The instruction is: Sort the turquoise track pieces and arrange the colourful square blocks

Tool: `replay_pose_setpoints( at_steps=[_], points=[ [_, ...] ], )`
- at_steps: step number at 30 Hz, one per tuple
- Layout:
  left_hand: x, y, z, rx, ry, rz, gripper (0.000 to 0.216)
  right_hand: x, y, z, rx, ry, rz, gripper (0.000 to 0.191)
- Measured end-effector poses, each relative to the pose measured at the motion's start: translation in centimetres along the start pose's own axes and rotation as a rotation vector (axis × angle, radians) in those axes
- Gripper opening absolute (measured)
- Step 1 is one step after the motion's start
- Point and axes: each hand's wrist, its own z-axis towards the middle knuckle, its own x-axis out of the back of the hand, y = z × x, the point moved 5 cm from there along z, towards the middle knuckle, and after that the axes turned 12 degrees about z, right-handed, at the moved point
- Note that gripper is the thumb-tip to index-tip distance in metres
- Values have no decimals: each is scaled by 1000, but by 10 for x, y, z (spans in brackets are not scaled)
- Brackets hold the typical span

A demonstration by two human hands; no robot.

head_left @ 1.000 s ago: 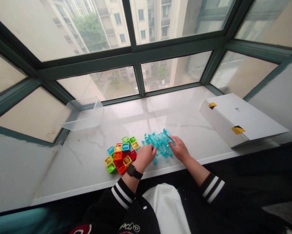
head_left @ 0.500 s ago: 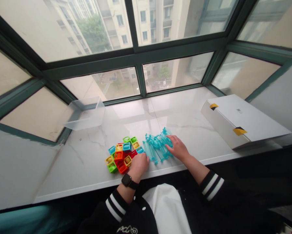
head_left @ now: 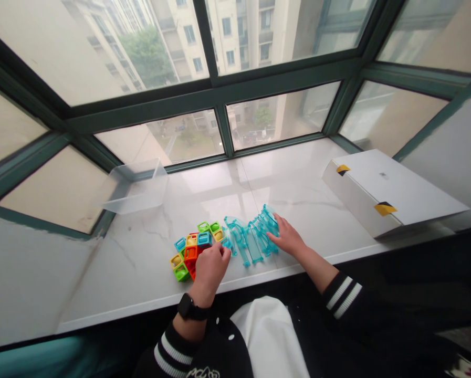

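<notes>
A heap of small coloured plastic blocks (head_left: 194, 244), green, yellow, blue, orange and red, lies on the white marble sill (head_left: 140, 273). Right of it lies a pile of clear turquoise track pieces (head_left: 251, 236). My left hand (head_left: 208, 268), with a black watch on the wrist, rests over the right side of the coloured heap, fingers curled at the seam with the turquoise pieces. What it holds is hidden. My right hand (head_left: 288, 237) lies with fingers spread flat against the right edge of the turquoise pile.
A clear empty plastic tub (head_left: 135, 185) stands at the back left of the sill by the window. A white flat cardboard box (head_left: 388, 191) with yellow-black tape lies at the right, overhanging the edge. Dark green window frames (head_left: 227, 134) close off the back.
My left hand has drawn back and to the left, from the turquoise pieces onto the coloured heap. The turquoise pile has been spread and pushed slightly leftward by my right hand.
</notes>
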Motion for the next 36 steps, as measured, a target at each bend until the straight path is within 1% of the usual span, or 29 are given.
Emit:
replay_pose_setpoints(
  at_steps=[3,7,10,13,18,20,25,26,28,31,32,34,36],
  points=[
    [3,1,-3,2,1,1,26,-1,0,9,-34,-45,-13,67],
    [-2,12,-1,-41,4,-4,27,-5,-8,13,-43,-69,-10,58],
    [-9,23,2,-82,20,-36,29,-14,-17,9,-24,-83,-19,59],
    [-19,36,3,-137,13,-80,31,-23,-25,3,-9,-65,-52,64],
    [-32,51,5,-197,4,-112,33,-31,-33,0,-31,-55,-67,66],
    [-33,52,6,-224,48,-118,32,-32,-35,-1,-37,-64,-50,66],
    [-32,51,2,-325,257,-182,25,-32,-34,-4,-22,-76,19,62],
    [-33,51,-1,-344,287,-199,31,-30,-33,-4,-14,-71,37,59],
    [-39,54,-7,-394,315,-226,55,-27,-31,-4,8,-53,71,53],
    [-52,61,-16,-468,273,-222,101,-20,-31,-3,25,-13,104,44],
    [-56,63,-18,-482,250,-207,112,-18,-31,-2,21,-3,106,42],
    [-62,67,-19,-494,215,-165,122,-17,-32,1,7,2,101,40],
    [-65,69,-19,-497,194,-118,118,-18,-34,2,0,-10,90,39]
  ],
)
